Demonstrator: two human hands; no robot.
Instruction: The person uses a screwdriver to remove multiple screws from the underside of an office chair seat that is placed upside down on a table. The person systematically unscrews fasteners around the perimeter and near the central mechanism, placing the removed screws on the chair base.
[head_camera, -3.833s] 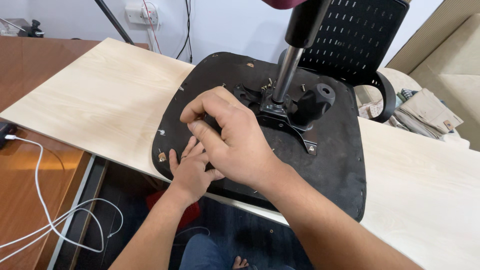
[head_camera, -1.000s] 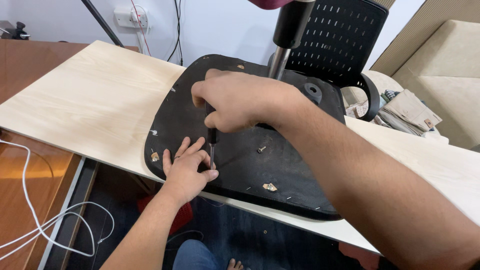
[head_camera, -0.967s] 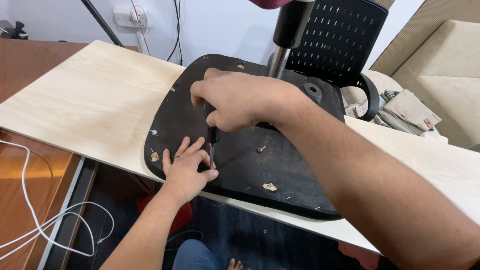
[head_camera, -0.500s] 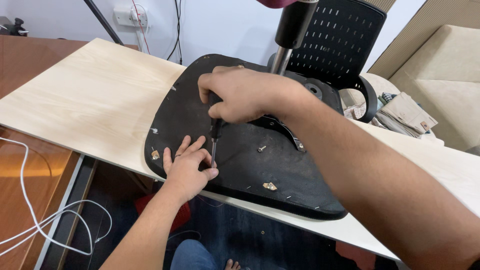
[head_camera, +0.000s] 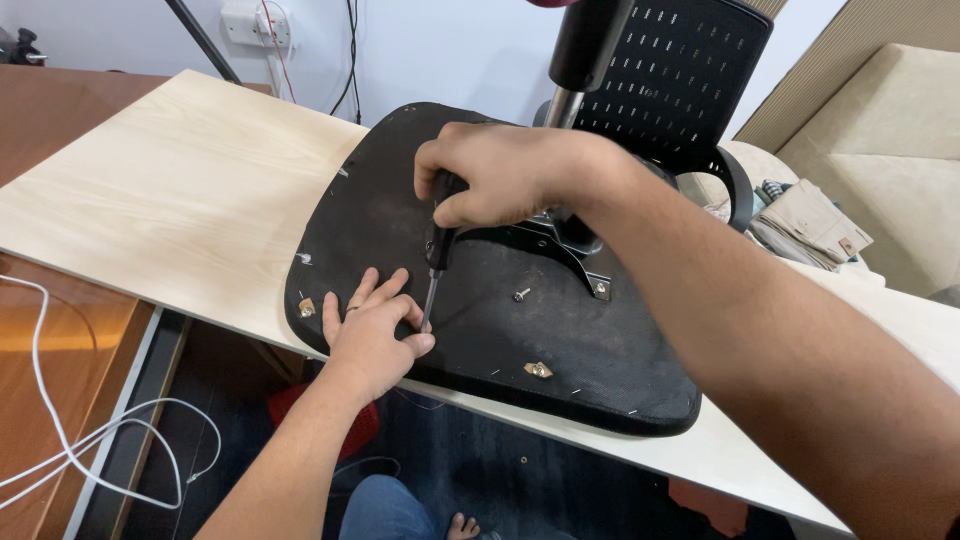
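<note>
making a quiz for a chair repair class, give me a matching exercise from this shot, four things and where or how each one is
Things:
1. screwdriver
2. left hand
3. loose screw
4. white cable

States:
A. trails over the brown desk at far left
B. lies free on the seat underside, right of the screwdriver tip
C. gripped in the right hand, tip down
D. pressed flat on the seat's near edge, fingers by the tip

Pairs: 1-C, 2-D, 3-B, 4-A
</note>
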